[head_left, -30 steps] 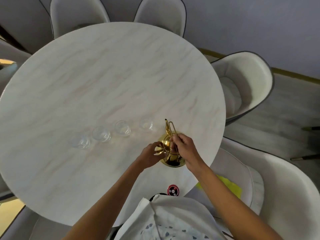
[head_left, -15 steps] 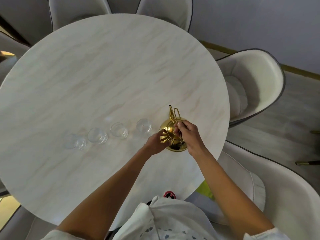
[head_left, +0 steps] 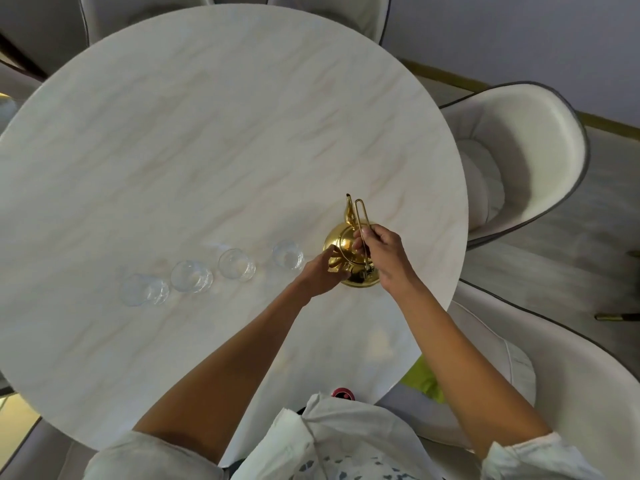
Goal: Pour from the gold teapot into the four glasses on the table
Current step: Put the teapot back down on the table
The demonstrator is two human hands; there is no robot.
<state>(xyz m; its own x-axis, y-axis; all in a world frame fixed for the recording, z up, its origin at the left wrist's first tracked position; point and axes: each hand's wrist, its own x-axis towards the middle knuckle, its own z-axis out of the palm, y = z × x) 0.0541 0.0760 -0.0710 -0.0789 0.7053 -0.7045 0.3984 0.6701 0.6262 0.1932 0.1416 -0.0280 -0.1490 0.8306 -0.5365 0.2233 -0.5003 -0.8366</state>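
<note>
Toward three o'clock on the round marble table [head_left: 207,133] stands the gold teapot [head_left: 346,252], spout pointing to twelve. Its wire handle is pinched in the right hand [head_left: 382,254]; the left hand [head_left: 320,275] curls loosely against the pot's nine o'clock side. Four clear glasses [head_left: 237,265] line up toward nine o'clock, the nearest just beside the pot.

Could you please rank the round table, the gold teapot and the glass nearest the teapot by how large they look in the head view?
1. Round table, by far the largest.
2. Gold teapot, partly covered by both hands.
3. Glass nearest the teapot, smallest.
</note>
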